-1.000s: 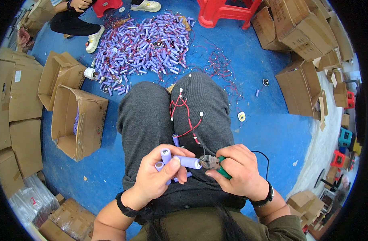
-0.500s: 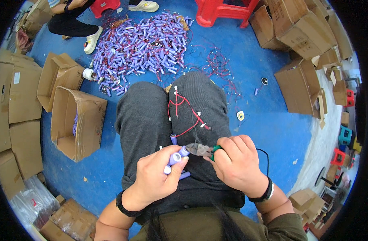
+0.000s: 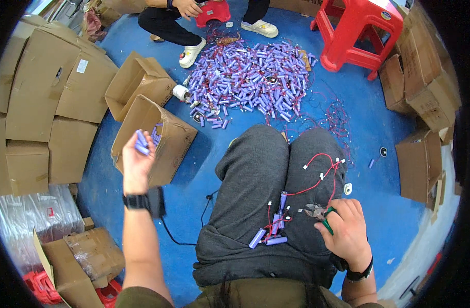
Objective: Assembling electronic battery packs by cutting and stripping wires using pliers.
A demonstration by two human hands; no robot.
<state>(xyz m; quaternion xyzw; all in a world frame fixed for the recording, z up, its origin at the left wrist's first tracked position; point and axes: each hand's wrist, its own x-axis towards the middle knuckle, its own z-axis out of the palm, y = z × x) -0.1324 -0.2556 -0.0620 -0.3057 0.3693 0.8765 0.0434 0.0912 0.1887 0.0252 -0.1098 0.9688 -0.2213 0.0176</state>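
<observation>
At the left, my left hand [image 3: 137, 165] is closed around a few purple cylindrical battery cells [image 3: 141, 143]. It is over the near opening of a cardboard box [image 3: 178, 146], where more purple cells [image 3: 156, 133] show inside. My right hand [image 3: 349, 231] grips diagonal cutters [image 3: 315, 210] with green handles above my right thigh; the jaws look parted. Across my lap [image 3: 235, 205] lie several loose cells [image 3: 256, 238], some with red leads and small white connectors. A red wire [image 3: 319, 191] with white connectors is draped over my right knee.
A big heap of purple cells [image 3: 250, 77] covers the floor ahead, with tangled wires [image 3: 337, 123] on its right. Another person's hand [image 3: 187, 7] and light shoes are behind it. Red stools [image 3: 360, 36] and cardboard boxes [image 3: 419, 164] stand right; stacked boxes [image 3: 40, 87] line the left.
My left hand has moved from my lap out to the left over the box, carrying cells. The cutters have come away from the cells. The view has swung left.
</observation>
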